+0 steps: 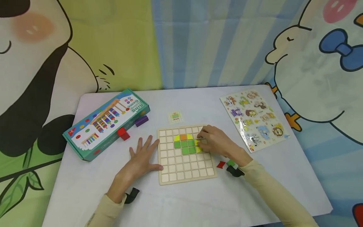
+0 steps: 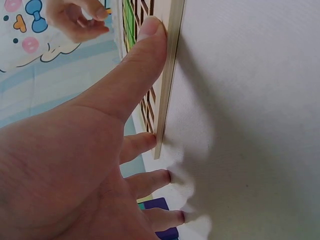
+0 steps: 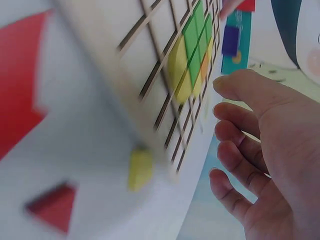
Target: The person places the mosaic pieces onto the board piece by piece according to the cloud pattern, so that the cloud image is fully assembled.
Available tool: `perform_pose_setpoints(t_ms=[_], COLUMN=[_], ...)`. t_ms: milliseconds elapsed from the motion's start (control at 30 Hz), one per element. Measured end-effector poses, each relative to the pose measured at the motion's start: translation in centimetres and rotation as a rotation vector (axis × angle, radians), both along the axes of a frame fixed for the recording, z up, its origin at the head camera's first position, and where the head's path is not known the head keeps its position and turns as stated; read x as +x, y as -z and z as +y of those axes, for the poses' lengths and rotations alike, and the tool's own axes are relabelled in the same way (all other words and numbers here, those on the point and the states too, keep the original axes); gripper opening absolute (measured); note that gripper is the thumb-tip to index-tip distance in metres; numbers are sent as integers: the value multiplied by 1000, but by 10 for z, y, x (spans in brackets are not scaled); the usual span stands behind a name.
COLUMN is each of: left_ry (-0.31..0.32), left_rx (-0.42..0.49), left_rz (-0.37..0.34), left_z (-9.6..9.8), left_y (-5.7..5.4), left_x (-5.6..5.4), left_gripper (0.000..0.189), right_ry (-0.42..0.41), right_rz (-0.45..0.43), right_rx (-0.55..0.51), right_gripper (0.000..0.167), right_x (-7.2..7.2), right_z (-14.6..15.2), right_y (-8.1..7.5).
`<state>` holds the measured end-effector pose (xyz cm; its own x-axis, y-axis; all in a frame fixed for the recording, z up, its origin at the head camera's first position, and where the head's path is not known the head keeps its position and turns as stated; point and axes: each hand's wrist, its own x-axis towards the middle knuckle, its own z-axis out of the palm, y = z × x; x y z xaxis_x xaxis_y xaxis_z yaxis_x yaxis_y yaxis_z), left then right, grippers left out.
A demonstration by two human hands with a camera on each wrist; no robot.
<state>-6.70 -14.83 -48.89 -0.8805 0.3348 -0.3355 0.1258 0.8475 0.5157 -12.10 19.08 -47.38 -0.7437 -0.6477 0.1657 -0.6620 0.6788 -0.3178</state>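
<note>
A wooden grid board (image 1: pixel 167 178) lies mid-table, with green tiles (image 1: pixel 185 150), an orange tile (image 1: pixel 183 137) and yellow pieces (image 3: pixel 183 86) set in its squares. My left hand (image 1: pixel 141 160) is spread at the board's left side; its thumb (image 2: pixel 142 52) rests on the edge and the other fingers are stretched out. Over the board's right side hovers my right hand (image 1: pixel 216 141), close to the yellow pieces. Its fingers (image 3: pixel 235 150) are loosely bent, with no piece visible between them. Beside the board lies a loose yellow piece (image 3: pixel 140 169).
Near my right wrist are a red piece (image 1: pixel 221 164) and a green piece (image 1: pixel 231 163). A small pattern card (image 1: pixel 175 117) lies behind the board. At left stands a game box (image 1: pixel 106 124) with red (image 1: pixel 123 134) and purple blocks (image 1: pixel 141 121); an animal picture board (image 1: pixel 253 118) lies right.
</note>
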Motion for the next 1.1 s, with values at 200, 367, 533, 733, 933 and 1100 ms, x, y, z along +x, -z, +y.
perform_pose_setpoints(t_ms=[200,367,533,733,933,1100], left_ry=[-14,-26,-11,3,12,15], left_rx=[-10,15,17,15,3,2], left_rz=[1,-4,-10,-8,-2,-3], left_z=[-5,-6,-4,0,1,1], left_y=[0,-1,-1,1,3,2], left_x=[0,2,1,-1,-2,-2], left_gripper=[115,115,115,114,115,115], right_ry=[45,91,147,200,199,188], right_rz=[3,-6,22,2,-37,-93], right_rx=[6,10,2,41,92,120], right_gripper=[24,22,21,20,26,32], right_x=[7,22,41,62,79,87], right_z=[29,52,78,101,112,114], right_y=[-1,3,8,8,5,5])
